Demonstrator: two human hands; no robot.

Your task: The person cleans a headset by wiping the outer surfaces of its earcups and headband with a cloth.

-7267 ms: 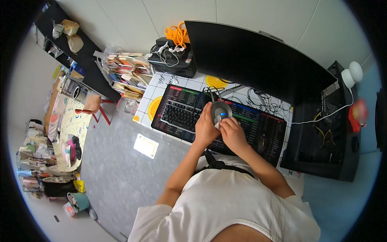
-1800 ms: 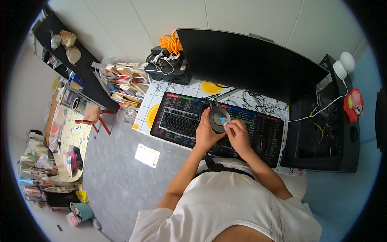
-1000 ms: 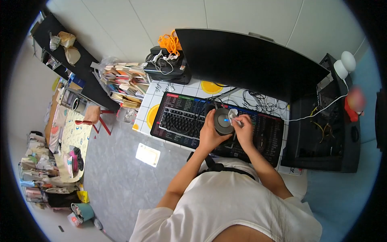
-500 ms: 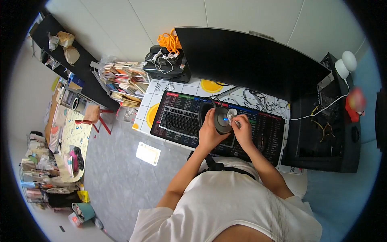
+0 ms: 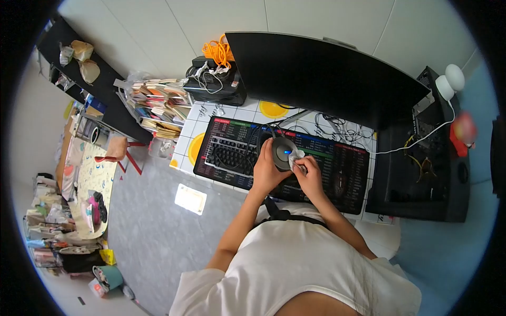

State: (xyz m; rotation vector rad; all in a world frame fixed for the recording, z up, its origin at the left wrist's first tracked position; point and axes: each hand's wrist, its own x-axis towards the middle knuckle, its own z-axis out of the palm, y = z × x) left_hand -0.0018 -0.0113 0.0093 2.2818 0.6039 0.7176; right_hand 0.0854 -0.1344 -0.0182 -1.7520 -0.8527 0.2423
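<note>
A dark grey headset (image 5: 283, 149) with a round ear cup and a small blue light is held above the desk mat. My left hand (image 5: 268, 171) is closed around the near left side of the cup, fingers along its edge. Pinched in my right hand (image 5: 310, 176) is a crumpled white tissue (image 5: 296, 156), which touches the right side of the cup. Beneath lies the dark printed desk mat (image 5: 345, 184), and a keyboard (image 5: 227, 155) with a black cable over it sits to the left.
A large black monitor (image 5: 321, 79) stands behind. To the right is an open black computer case (image 5: 411, 184) with a white lamp-like object (image 5: 449, 84) by it. Tangled cables (image 5: 342, 129) lie under the monitor. Books (image 5: 161, 102) and an orange cable coil (image 5: 217, 51) are at left.
The ear cup and both hands have shifted slightly left in view. My right hand and the tissue have moved down along the cup's right edge.
</note>
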